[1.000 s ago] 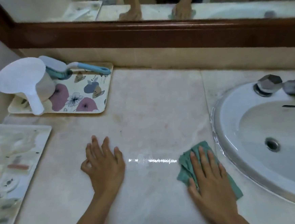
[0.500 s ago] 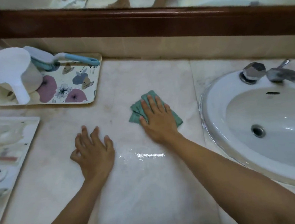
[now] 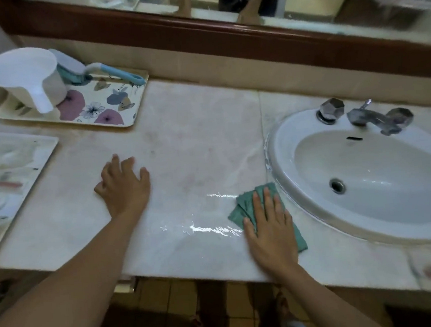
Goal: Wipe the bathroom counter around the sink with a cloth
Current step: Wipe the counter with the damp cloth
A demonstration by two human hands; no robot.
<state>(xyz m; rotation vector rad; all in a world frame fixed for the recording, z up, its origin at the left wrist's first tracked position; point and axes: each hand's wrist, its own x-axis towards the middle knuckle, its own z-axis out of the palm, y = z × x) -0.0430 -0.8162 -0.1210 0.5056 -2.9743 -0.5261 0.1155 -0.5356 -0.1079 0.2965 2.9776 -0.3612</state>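
Observation:
A folded green cloth (image 3: 246, 204) lies flat on the pale marble counter (image 3: 195, 144), just left of the white oval sink (image 3: 363, 216). My right hand (image 3: 270, 232) presses down on the cloth with straight fingers, near the counter's front edge. My left hand (image 3: 124, 187) rests flat on the bare counter further left, fingers spread, holding nothing. A wet, shiny streak (image 3: 214, 229) runs across the marble just left of the cloth.
A flowered tray (image 3: 117, 104) at the back left carries a white scoop (image 3: 27, 80) and a blue-handled brush (image 3: 114, 72). A white tray (image 3: 8, 169) lies at the left edge. Chrome taps (image 3: 365, 116) stand behind the sink. A wood-framed mirror (image 3: 225, 37) runs along the back.
My right hand drew the cloth back from the counter's middle toward the front edge beside the sink. My left hand stayed flat in place.

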